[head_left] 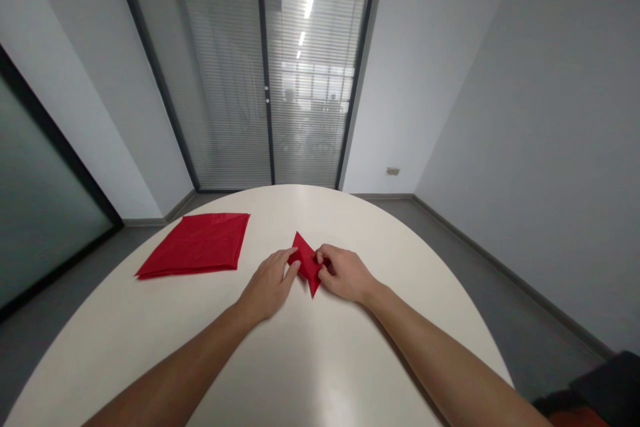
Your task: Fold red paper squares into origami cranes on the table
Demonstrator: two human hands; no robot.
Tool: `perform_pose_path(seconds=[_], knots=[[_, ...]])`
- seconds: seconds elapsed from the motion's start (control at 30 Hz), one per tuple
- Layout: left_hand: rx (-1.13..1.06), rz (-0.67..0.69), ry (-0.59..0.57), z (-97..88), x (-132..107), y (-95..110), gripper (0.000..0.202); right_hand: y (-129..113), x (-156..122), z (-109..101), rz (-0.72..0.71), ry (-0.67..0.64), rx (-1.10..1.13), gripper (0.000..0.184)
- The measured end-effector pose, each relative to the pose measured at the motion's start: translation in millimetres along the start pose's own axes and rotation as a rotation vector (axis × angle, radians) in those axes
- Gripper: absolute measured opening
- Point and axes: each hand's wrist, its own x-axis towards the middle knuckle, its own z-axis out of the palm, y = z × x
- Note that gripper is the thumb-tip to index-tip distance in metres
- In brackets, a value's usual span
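Between my two hands, near the middle of the table, is a small piece of folded red paper (308, 265) with pointed corners at its far and near ends. My left hand (271, 281) has its fingers and thumb closed on the paper's left side. On the right side, my right hand (344, 272) pinches the edge with curled fingers. Both hands hide parts of the paper, so its full shape cannot be made out. A stack of larger red sheets (197, 245) lies flat to the left, apart from my hands.
The round white table (380, 227) curves away at both sides. Beyond its far edge stands a glass partition with blinds (225, 80). A grey wall (550, 147) rises to the right. Something dark, perhaps a chair (607, 387), shows at the lower right corner.
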Motion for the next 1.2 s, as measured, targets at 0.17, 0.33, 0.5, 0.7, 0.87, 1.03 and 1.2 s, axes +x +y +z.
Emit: perform_pose_path(seconds=[0.17, 0.33, 0.5, 0.7, 0.87, 1.03, 1.2], knots=[[-0.053, -0.074, 0.014, -0.2, 1.2, 0.6, 0.048, 0.2, -0.7, -0.1, -0.017, -0.018, -0.005, 0.012], [-0.06, -0.056, 0.016, -1.7, 1.1, 4.7, 0.034, 3.2, -1.2, 0.4, -0.104, -0.029, -0.036, 0.026], [-0.039, -0.077, 0.0, -3.9, -0.1, 8.6, 0.025, 6.6, -0.2, 1.0, -0.135, -0.039, -0.021, 0.031], [-0.025, -0.059, 0.026, -2.6, -0.3, 5.9, 0.018, 7.5, 1.2, 1.8, -0.112, -0.031, -0.017, 0.028], [0.004, -0.055, 0.018, -4.8, -1.5, 8.9, 0.014, 5.8, 2.2, 1.3, -0.092, -0.019, -0.052, 0.023], [0.051, -0.091, 0.003, -7.1, -1.5, 14.1, 0.009, 4.1, 2.7, 0.3, -0.066, -0.011, -0.085, 0.027], [0.102, -0.146, 0.031, -8.4, 0.1, 13.5, 0.007, 5.5, 3.1, 2.8, -0.053, 0.01, -0.048, 0.022]])
